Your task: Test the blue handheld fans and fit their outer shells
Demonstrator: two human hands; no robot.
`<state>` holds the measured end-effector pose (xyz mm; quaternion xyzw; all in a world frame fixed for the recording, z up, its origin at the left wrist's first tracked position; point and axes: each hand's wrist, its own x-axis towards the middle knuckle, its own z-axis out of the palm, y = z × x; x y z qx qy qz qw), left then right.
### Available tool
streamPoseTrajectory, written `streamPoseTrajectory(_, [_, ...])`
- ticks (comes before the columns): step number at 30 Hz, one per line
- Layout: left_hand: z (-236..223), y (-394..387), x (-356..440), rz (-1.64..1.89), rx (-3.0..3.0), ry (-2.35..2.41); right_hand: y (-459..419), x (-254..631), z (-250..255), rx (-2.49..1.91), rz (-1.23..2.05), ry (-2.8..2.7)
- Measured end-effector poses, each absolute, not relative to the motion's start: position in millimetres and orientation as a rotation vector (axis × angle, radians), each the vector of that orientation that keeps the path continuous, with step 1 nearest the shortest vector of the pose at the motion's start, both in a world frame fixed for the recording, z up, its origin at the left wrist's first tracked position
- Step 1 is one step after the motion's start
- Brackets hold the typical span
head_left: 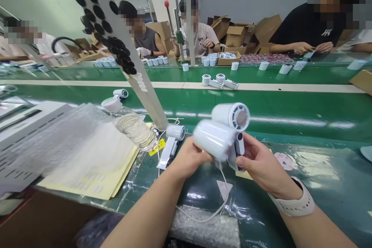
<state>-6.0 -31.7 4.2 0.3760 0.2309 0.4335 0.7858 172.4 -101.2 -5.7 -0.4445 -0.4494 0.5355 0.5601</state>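
Both my hands grip a compact white hair dryer (216,135), its round vent facing up and to the right. My left hand (188,159) holds the barrel from the left, and my right hand (261,164) holds the dark-panelled handle side. A thin white cord (216,210) hangs from the dryer toward a bubble-wrap roll (205,232). Left of my hands, a second white hair dryer (171,143) lies on the bench, its cord trailing. A pale band (293,201) circles my right wrist.
A plastic water bottle (132,128) lies by yellow paper sheets (95,170) and clear bubble wrap. A metal post (136,66) rises at left. Across the green conveyor belt (276,112) stand white dryer parts, with several co-workers and cardboard boxes (235,35) beyond.
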Motion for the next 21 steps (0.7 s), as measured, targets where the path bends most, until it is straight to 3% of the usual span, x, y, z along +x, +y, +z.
streamPoseTrajectory(14, [6,-34,0,0.795,0.972,0.334,-102,166,-3,-0.817,1.417,-0.974])
streamPoseTrajectory(21, [3,-34,3,0.77,1.022,0.372,-96,166,-13,-0.949,1.386,-0.917])
